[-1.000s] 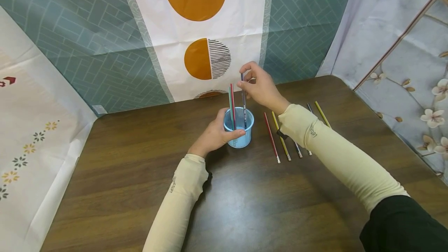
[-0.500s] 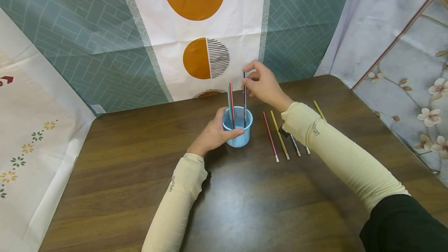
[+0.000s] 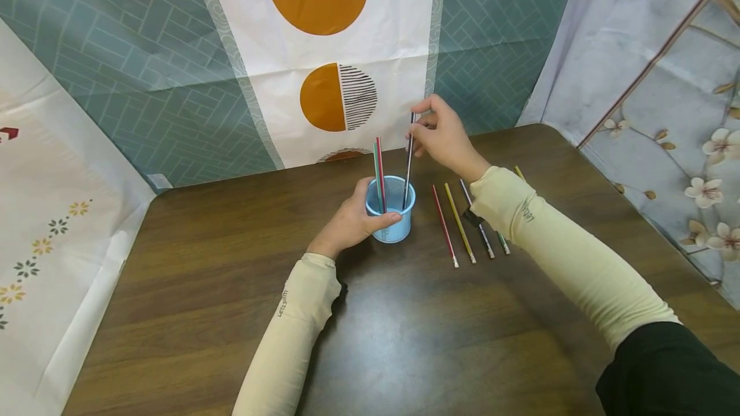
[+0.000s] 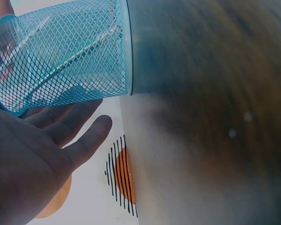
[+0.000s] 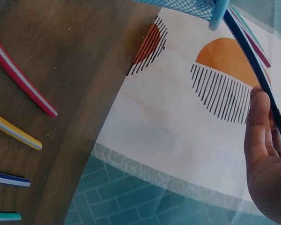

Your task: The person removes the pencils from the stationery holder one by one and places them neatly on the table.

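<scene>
A light-blue wire-mesh cup (image 3: pixel 392 231) stands upright on the brown wooden tabletop (image 3: pixel 393 326). Inside, a slim green pencil (image 3: pixel 377 172) and a slim red pencil (image 3: pixel 381 175) rise side by side above the rim. A striped dark-blue pencil (image 3: pixel 409 159), pinched near its top, slants with its lower end inside. Beside the cup, red (image 3: pixel 444 226), yellow (image 3: pixel 460 223), blue (image 3: pixel 485 241) and green pencils (image 3: pixel 503 244) lie spaced apart in a row.

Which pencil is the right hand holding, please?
The dark blue pencil with its lower end in the cup; the right hand pinches only this pencil, near its top.
</scene>
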Demonstrator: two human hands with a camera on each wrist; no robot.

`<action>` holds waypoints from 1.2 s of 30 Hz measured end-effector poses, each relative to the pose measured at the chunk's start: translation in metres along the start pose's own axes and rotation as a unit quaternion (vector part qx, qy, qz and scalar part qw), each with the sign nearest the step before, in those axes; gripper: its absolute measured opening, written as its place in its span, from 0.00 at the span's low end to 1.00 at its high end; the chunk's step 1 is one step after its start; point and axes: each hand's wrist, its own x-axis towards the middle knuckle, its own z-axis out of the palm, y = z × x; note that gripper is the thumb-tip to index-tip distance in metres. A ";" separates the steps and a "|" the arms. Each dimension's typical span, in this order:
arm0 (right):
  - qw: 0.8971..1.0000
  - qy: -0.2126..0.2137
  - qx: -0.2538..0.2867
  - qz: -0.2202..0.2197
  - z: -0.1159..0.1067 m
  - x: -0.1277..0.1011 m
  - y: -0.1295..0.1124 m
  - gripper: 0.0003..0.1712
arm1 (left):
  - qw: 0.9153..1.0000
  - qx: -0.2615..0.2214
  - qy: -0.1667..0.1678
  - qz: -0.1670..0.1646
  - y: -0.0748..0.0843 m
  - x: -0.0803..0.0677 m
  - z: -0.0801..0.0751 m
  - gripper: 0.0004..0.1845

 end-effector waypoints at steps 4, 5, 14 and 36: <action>1.000 0.016 0.015 -0.007 -0.005 0.001 -0.001 0.14 | 1.000 0.004 0.001 -0.005 0.001 0.000 0.000 0.51; 1.000 0.020 0.021 -0.009 -0.007 0.001 -0.002 0.13 | 1.000 0.004 0.001 -0.006 0.001 0.000 0.000 0.51; 0.994 0.052 0.092 -0.016 -0.024 0.002 0.001 0.15 | 1.000 0.009 -0.002 -0.010 0.003 0.001 0.002 0.52; 0.975 0.123 0.182 0.015 -0.069 -0.005 0.005 0.13 | 0.997 0.070 0.010 0.012 0.002 -0.003 -0.002 0.51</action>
